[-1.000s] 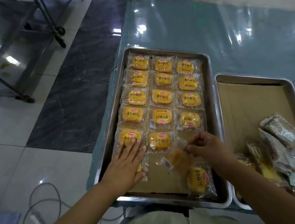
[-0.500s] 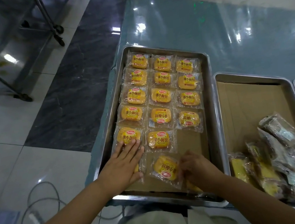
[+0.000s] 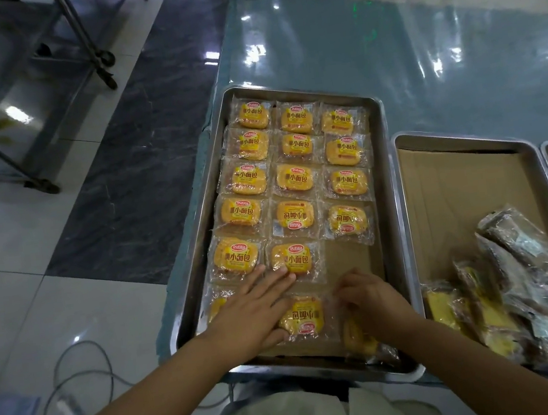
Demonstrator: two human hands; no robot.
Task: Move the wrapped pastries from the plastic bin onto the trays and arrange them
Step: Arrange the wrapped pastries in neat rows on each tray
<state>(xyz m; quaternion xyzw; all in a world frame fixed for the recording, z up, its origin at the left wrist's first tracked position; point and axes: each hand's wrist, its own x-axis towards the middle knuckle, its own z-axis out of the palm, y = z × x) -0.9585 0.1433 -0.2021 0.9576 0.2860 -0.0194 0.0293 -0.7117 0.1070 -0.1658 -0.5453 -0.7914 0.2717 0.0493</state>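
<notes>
While yellow pastries in clear wrappers [image 3: 291, 177] fill most of the rectangular steel tray [image 3: 386, 193], left hand [image 3: 254, 313] flat, fingers straight, pressing near-row packs, right hand [image 3: 370, 302] fingers curled on corner pastry [image 3: 356, 338] beside the near right rim, bare brown cardboard liner [image 3: 347, 257] open just beyond

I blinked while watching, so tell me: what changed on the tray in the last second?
The right hand lowered the wrapped pastry it held in the air into the near row's middle slot, then shifted right over the near-right pastry. The left hand stayed flat on the near-left pastry. The other pastries on the steel tray and the pile of wrapped pastries beside it kept their places.
</notes>
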